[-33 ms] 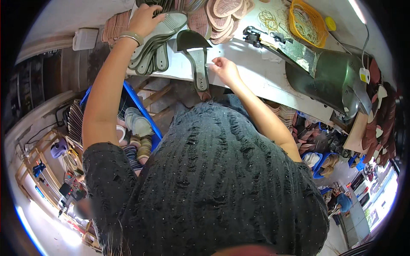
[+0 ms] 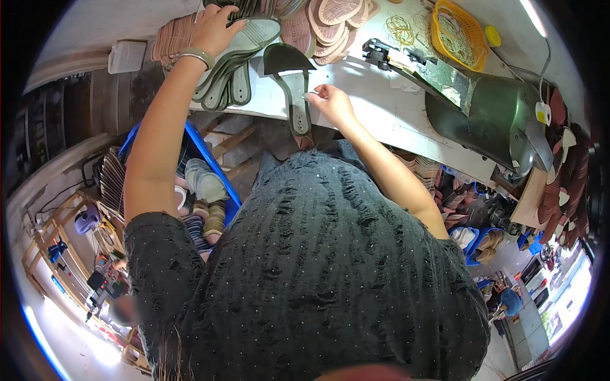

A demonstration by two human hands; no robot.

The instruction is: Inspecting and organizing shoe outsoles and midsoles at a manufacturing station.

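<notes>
My left hand (image 2: 215, 30) rests on a fanned pile of grey insoles with dark edges (image 2: 244, 47). Its thumb and fingers are apart, and its fingertips partly hide against the pile. A single grey insole (image 2: 296, 95) lies on the table with its heel end jutting over the front edge. Across its forefoot sits a dark curved piece (image 2: 284, 58). Close by the right side of that insole is my right hand (image 2: 335, 105), fingers loosely curled and thumb apart from them. The thumb tip is at the insole's edge; whether it touches, I cannot tell.
Pinkish insole pieces (image 2: 332, 32) are piled at the back. A yellow basket (image 2: 435, 38) holds rubber bands, with more loose beside it. On the right stands a dark green machine (image 2: 489, 120). Below the table at left is a blue crate (image 2: 206, 152) with rolled pieces.
</notes>
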